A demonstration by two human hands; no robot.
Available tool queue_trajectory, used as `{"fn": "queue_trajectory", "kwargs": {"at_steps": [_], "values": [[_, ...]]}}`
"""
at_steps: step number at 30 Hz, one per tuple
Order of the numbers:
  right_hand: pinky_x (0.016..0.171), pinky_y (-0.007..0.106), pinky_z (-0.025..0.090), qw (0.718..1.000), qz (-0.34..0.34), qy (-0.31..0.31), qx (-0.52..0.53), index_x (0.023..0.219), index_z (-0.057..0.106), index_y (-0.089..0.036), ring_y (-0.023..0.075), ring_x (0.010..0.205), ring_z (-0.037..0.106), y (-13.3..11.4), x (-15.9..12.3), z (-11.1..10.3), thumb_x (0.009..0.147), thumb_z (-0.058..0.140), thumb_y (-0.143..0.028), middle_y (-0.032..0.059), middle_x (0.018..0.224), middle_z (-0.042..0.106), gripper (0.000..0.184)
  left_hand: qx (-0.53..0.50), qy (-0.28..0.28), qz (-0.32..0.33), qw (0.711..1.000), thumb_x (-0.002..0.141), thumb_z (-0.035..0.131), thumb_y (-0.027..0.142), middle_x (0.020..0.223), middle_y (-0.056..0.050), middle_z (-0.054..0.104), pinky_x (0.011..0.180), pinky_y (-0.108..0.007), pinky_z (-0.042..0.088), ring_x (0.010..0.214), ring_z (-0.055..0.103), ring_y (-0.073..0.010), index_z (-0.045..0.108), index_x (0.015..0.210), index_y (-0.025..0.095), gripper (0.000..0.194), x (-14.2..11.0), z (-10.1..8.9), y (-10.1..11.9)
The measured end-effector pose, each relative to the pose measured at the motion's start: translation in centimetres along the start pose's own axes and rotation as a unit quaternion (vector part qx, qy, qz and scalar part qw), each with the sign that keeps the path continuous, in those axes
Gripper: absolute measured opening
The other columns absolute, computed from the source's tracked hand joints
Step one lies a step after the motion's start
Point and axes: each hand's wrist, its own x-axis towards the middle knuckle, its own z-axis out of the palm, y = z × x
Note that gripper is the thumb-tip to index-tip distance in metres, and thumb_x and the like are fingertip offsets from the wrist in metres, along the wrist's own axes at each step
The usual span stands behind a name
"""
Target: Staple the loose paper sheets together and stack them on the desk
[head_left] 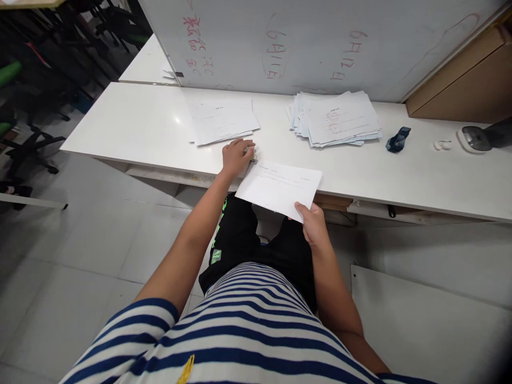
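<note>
My right hand grips a white printed sheet of paper by its near right corner, thumb on top. The sheet is tilted over the desk's front edge, above my lap. Near its far left corner, my left hand is at the desk edge with fingers bent together. A small pale, partly clear thing shows at those fingertips; its kind is too small to tell. Beyond the left hand lies a loose stack of printed sheets. A thicker, uneven pile of papers with red marks sits farther right.
The white desk runs across, backed by a whiteboard with red writing. To the right are a dark blue object, a small white item, a grey-and-white device and a brown cardboard box. An open shelf is under the desk.
</note>
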Motion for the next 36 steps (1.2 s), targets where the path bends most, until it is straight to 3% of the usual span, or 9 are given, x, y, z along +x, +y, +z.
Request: {"fn": "queue_trajectory", "kwargs": {"at_steps": [19, 36], "values": [[0.052, 0.029, 0.050, 1.000, -0.011, -0.017, -0.008, 0.091, 0.072, -0.016, 0.0146, 0.063, 0.059, 0.49, -0.37, -0.24, 0.069, 0.078, -0.041, 0.0049, 0.090, 0.074, 0.034, -0.021, 0.018, 0.021, 0.999, 0.094, 0.044, 0.030, 0.127, 0.003, 0.068, 0.110, -0.037, 0.030, 0.134, 0.048, -0.0199, 0.067, 0.109, 0.030, 0.027, -0.03, 0.01, -0.16], [0.051, 0.029, 0.049, 0.999, -0.011, 0.014, -0.027, 0.083, 0.070, -0.016, 0.0151, 0.058, 0.058, -0.44, 0.12, -0.33, 0.067, 0.078, -0.038, 0.0024, 0.075, 0.071, 0.029, 0.006, -0.027, 0.018, 0.999, 0.097, 0.041, 0.035, 0.131, 0.000, 0.065, 0.113, -0.044, 0.024, 0.141, 0.039, -0.0248, 0.064, 0.109, 0.031, 0.027, -0.36, -0.57, 0.50]]}}
